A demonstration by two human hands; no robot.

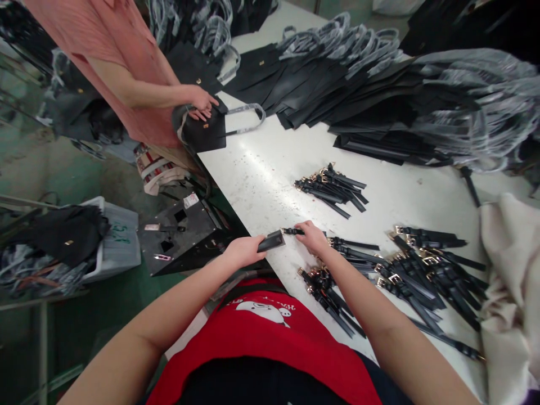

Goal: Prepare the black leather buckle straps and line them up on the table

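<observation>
Because I stand tight against the near edge of the white surface, my left hand hovers right at that edge in the middle of the frame, its fingers clenched around a small dark flat piece held level and pointed toward the other hand. My right hand rests just beside it, fingers pinching the end of one black strap whose length trails off under my palm; the two ends sit close together, apparently so they can be lined up. The buckled straps lie sorted in bundles, one under my right forearm, a bigger one at the lower right and a third farther up the middle, all seemingly kept within easy reach. In the upper left a co-worker's hand presses on a black bag with a wrapped handle, and stacked black panels fill the upper right. White lettering on my red shirt is upside down and I cannot read it. The green marks on the grey bin at the left and the sticker on the black metal stand are too small to read.
</observation>
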